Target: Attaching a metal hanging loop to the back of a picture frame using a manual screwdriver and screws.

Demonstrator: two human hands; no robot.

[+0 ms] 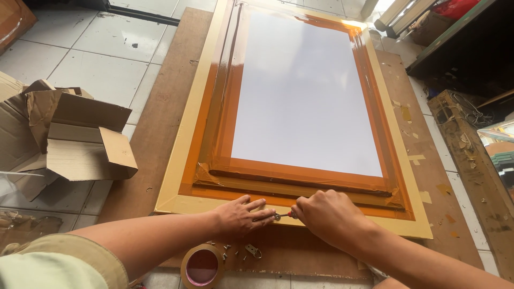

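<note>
Head camera, lower centre: the left hand lies flat, fingers spread, on a picture frame. The right hand is closed round a small screwdriver beside it.

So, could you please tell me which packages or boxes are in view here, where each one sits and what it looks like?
Open cardboard box: on the tiled floor left of the frame, brown, flaps spread and torn.
Flattened cardboard: beneath and behind that box at the left edge, brown, crumpled.
No labels, signs or screens can be made out.
</note>
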